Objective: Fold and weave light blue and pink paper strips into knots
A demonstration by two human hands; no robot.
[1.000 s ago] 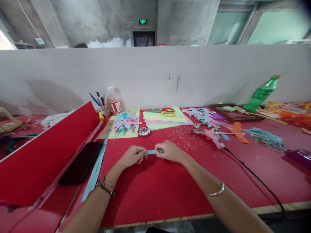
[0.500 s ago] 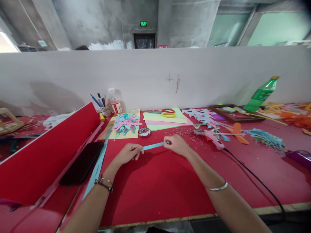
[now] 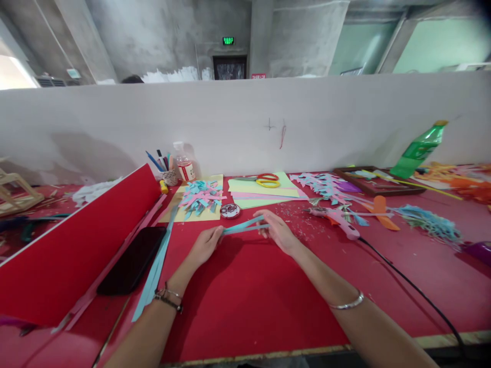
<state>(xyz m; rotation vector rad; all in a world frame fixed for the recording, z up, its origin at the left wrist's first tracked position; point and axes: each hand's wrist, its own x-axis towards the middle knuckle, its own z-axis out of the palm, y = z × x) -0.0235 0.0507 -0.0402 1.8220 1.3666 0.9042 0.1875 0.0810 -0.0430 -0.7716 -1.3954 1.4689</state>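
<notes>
My left hand [image 3: 207, 244] pinches a light blue paper strip [image 3: 242, 225] at its left side, thumb on top. Toward the right the strip parts into two legs, one above the other. My right hand [image 3: 279, 233] is at their far ends, its fingers loosely bent around them; the exact grip is partly hidden. Both hands hover over the bare red tabletop [image 3: 245, 296]. Just behind them lies a small round tin [image 3: 230, 210]. More blue strips [image 3: 155, 271] lie by my left forearm, beside a black phone [image 3: 132, 260].
A pile of cut blue and pink pieces [image 3: 201, 197] rests on yellow paper. Behind are scissors [image 3: 267, 180] on paper sheets [image 3: 264, 194]. To the right are a pink glue gun [image 3: 339, 221] with its cord, fringed strips [image 3: 322, 186] and a tilted green bottle [image 3: 420, 151]. A red board [image 3: 84, 245] leans left.
The single strip stretched between my hands now shows as two legs, spread at the right. My right hand's fingers have loosened and extended. The view has shifted slightly.
</notes>
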